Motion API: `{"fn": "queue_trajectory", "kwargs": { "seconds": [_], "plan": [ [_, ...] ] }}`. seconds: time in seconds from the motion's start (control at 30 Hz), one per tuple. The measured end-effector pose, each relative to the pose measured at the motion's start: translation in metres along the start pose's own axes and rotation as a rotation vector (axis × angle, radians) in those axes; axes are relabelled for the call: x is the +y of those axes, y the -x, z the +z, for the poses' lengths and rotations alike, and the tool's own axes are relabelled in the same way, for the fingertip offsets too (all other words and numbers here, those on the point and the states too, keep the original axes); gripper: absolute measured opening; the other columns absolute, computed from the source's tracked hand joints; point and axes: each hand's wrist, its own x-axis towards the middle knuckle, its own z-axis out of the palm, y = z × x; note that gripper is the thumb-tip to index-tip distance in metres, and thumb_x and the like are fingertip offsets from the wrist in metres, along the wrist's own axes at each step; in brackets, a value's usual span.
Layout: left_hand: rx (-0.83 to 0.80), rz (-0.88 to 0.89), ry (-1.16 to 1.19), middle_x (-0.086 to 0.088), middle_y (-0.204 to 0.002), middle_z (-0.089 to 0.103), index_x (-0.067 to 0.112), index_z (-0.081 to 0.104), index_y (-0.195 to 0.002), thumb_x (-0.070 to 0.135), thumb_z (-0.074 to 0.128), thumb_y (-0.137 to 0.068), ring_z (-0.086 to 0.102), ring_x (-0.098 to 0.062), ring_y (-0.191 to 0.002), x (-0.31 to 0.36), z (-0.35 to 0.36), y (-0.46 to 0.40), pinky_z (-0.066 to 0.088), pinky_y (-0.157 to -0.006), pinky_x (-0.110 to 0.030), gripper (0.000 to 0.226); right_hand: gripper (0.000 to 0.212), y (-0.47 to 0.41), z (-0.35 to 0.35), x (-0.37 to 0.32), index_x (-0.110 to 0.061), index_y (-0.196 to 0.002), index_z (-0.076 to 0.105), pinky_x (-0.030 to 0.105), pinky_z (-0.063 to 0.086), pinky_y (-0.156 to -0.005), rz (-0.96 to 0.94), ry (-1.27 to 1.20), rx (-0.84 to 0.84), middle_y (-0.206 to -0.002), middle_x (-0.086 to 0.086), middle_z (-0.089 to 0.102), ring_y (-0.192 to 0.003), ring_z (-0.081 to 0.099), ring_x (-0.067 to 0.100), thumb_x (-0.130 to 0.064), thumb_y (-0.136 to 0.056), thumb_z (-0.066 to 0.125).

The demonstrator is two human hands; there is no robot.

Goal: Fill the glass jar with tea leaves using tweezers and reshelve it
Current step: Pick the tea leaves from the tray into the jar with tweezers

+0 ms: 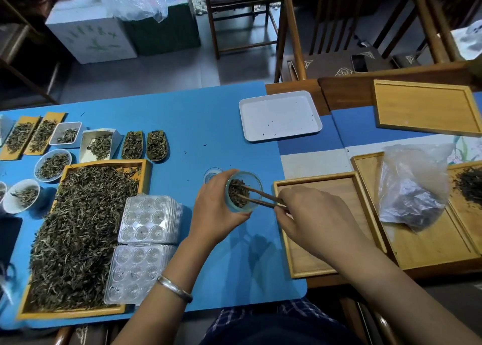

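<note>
Head view: left hand (216, 211) wrapped round glass jar (257, 185), tilted above blue mat (182, 115). Right hand (310, 214) pinching wooden tweezers (260, 197), tips inside among dark tea leaves (238, 194). Appears nearly full. Glass lid (211, 174), probably, just behind. Left: topping up, closing, reshelving; no shelf visible.

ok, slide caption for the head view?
Left hand holds glass jar; right hand works tweezers into its tea leaves.

I see dark brown tea leaves (238, 196) by my left hand (216, 214), brown tweezers (260, 198), blue mat (182, 125), white tray (280, 115).
</note>
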Motion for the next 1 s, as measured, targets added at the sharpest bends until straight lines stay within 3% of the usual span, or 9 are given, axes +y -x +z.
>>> {"fn": "queue_trajectory", "kwargs": {
  "seconds": [0.13, 0.33, 0.63, 0.83, 1.0],
  "plan": [
    [0.023, 0.07, -0.119, 0.003, -0.124, 0.062, 0.019, 0.055, -0.129, 0.036, 0.079, -0.064, 0.058, -0.023, -0.115, 0.004, -0.001, -0.004, 0.043, -0.098, -0.053, 0.071, 0.021, -0.003, 0.0, -0.002, -0.022, -0.1, 0.054, 0.031, 0.042, -0.061, 0.002, 0.006, -0.015, -0.095, -0.003, 0.059, -0.084, 0.061, 0.022, -0.035, -0.096, 0.038],
    [0.012, 0.08, -0.138, 0.005, -0.123, 0.062, 0.021, 0.055, -0.129, 0.035, 0.077, -0.062, 0.058, -0.021, -0.113, 0.009, 0.007, -0.002, 0.043, -0.098, -0.05, 0.072, 0.013, -0.01, 0.003, -0.004, -0.018, -0.098, 0.052, 0.03, 0.035, -0.057, 0.031, 0.046, -0.058, -0.094, 0.0, 0.058, -0.083, 0.061, 0.025, -0.025, -0.096, 0.042],
    [-0.013, 0.064, -0.164, 0.006, -0.123, 0.061, 0.023, 0.054, -0.13, 0.033, 0.083, -0.063, 0.056, -0.02, -0.114, 0.008, 0.015, -0.002, 0.042, -0.099, -0.048, 0.074, 0.012, -0.007, -0.003, 0.001, -0.021, -0.096, 0.055, 0.03, 0.034, -0.055, 0.048, 0.072, -0.077, -0.091, -0.002, 0.058, -0.08, 0.061, 0.023, -0.024, -0.094, 0.044],
    [0.001, 0.071, -0.191, 0.006, -0.124, 0.06, 0.023, 0.054, -0.131, 0.031, 0.082, -0.061, 0.056, -0.021, -0.115, 0.009, 0.017, -0.003, 0.042, -0.1, -0.046, 0.075, 0.011, -0.015, -0.001, -0.012, -0.021, -0.088, 0.049, 0.026, 0.016, -0.041, 0.044, 0.137, -0.162, -0.077, -0.001, 0.039, -0.066, 0.048, 0.022, -0.01, -0.089, 0.048],
    [0.012, 0.066, -0.181, 0.006, -0.123, 0.061, 0.023, 0.053, -0.13, 0.031, 0.083, -0.061, 0.057, -0.02, -0.114, 0.008, 0.018, -0.004, 0.043, -0.099, -0.044, 0.076, 0.011, -0.017, -0.001, -0.006, -0.021, -0.083, 0.041, 0.029, 0.031, -0.053, 0.035, 0.056, -0.133, -0.083, 0.0, 0.049, -0.079, 0.058, 0.025, -0.024, -0.093, 0.045]
  ]
}}
